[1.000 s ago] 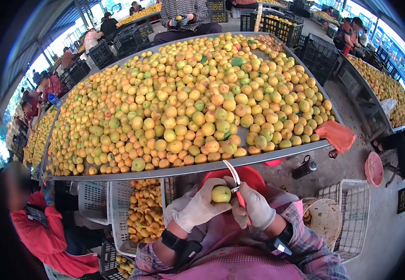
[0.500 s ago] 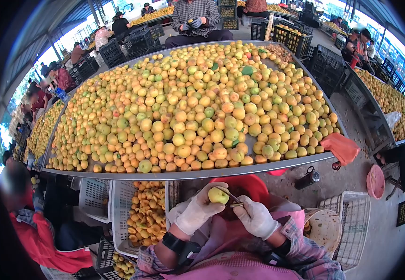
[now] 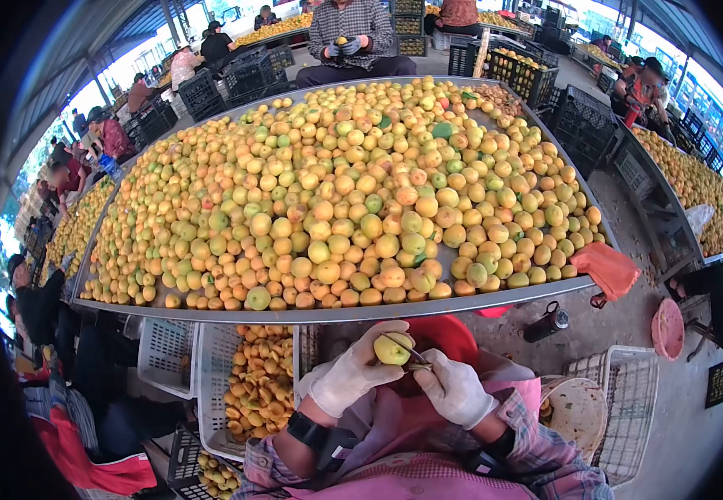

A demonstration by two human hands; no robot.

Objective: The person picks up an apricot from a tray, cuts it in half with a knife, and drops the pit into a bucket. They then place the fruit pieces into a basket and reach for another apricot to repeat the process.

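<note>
My left hand (image 3: pixel 347 377), in a white glove, grips a yellow-green apricot (image 3: pixel 391 353) between thumb and fingers. My gloved right hand (image 3: pixel 456 392) is closed around a small knife (image 3: pixel 413 352), whose handle is mostly hidden by the fingers. The thin blade lies against the top of the apricot, and a dark line runs across the fruit there. Both hands are above my lap, just in front of the metal table's edge (image 3: pixel 336 315). Behind them is a red basin (image 3: pixel 445 335), partly covered. A heap of whole apricots (image 3: pixel 320 208) covers the table.
To the left, a white crate (image 3: pixel 213 392) holds halved apricots (image 3: pixel 260 383). At right are a round tub (image 3: pixel 582 417), a white basket (image 3: pixel 635 392) and a black flask (image 3: pixel 547 322). An orange bag (image 3: pixel 607 268) hangs at the table corner. Other people sit around.
The knife blade has shifted slightly on the apricot, while both hands stay nearly in place. The co-worker at left has leaned away, and the person opposite has moved their hands a little.
</note>
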